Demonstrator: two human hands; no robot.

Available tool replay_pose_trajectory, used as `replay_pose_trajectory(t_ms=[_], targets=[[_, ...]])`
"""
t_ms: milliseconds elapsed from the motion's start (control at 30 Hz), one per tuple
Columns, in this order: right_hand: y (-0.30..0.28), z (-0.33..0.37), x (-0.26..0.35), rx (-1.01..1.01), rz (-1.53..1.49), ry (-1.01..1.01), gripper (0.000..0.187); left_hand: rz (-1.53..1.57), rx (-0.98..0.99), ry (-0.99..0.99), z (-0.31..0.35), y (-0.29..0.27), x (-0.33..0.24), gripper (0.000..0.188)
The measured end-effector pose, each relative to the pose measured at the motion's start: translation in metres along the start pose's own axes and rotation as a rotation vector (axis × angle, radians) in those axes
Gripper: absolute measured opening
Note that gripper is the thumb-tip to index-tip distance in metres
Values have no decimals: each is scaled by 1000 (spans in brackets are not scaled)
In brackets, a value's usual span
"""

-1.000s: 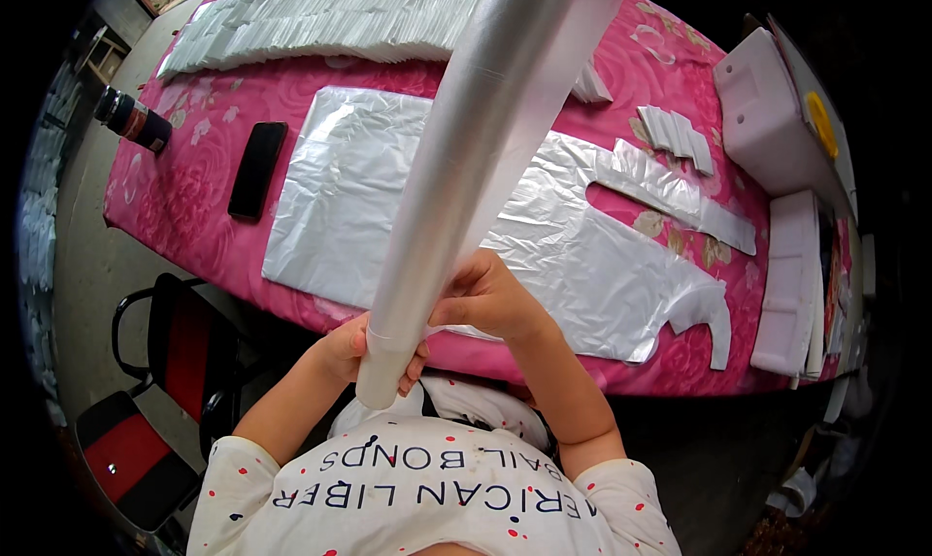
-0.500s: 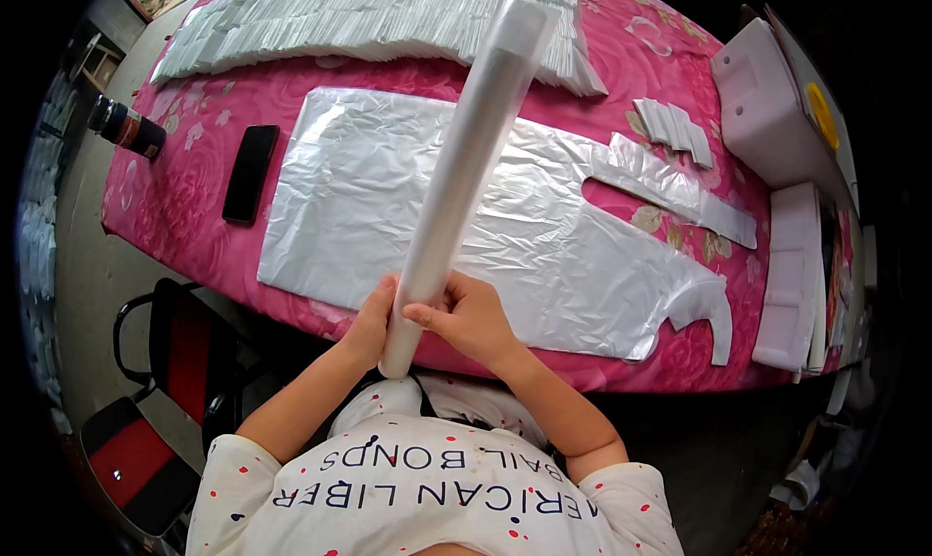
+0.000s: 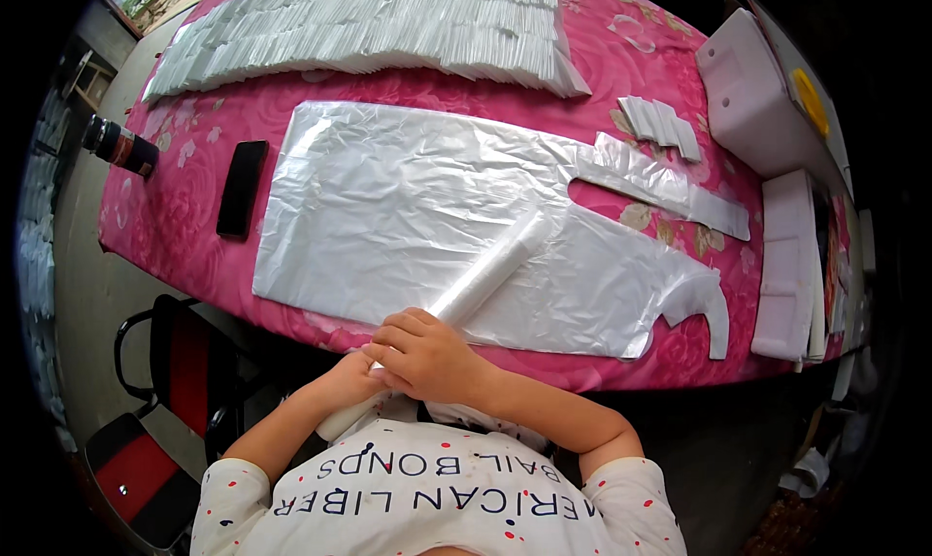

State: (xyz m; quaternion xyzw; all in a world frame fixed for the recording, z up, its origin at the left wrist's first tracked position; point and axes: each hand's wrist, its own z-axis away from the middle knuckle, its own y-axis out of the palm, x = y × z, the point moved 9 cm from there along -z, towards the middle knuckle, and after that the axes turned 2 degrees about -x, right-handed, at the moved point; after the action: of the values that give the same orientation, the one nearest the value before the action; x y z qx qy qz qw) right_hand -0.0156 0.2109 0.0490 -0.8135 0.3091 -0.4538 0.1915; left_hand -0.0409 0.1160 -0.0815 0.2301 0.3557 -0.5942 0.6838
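My left hand (image 3: 351,379) is closed around the lower part of a long, narrow roll of translucent plastic (image 3: 493,270). Just above it, my right hand (image 3: 432,358) wraps over the same roll, fingers curled; the two hands touch. The roll slants away to the upper right, above or against a flat stack of white plastic bags (image 3: 379,197); I cannot tell if it touches. Its near end (image 3: 342,422) comes out below my left hand, by my shirt. The stack lies spread on the table, its handle loops pointing right.
Rows of folded white plastic packets (image 3: 359,27) line the far side of the pink flowered tablecloth (image 3: 184,231). A black phone (image 3: 242,189) and a dark jar (image 3: 120,146) lie left. A few folded strips (image 3: 660,127) sit right, near white foam boxes (image 3: 743,85). Chairs (image 3: 180,367) stand lower left.
The roll has tipped from nearly upright down toward the bag stack. My right hand has shifted over it, from thumb-side grip to fingers wrapped on top, beside my left hand.
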Motion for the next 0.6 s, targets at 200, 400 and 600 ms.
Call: replay_pose_trajectory(t_ms=[200, 400, 600], targets=[[10, 24, -42, 158, 196, 59, 17, 48, 51, -176, 12, 2, -13, 30], [-92, 38, -114, -106, 523, 260, 18, 103, 99, -204, 10, 4, -2, 32], [-150, 82, -186, -386, 31, 798, 23, 201, 146, -234, 8, 5, 5, 38]])
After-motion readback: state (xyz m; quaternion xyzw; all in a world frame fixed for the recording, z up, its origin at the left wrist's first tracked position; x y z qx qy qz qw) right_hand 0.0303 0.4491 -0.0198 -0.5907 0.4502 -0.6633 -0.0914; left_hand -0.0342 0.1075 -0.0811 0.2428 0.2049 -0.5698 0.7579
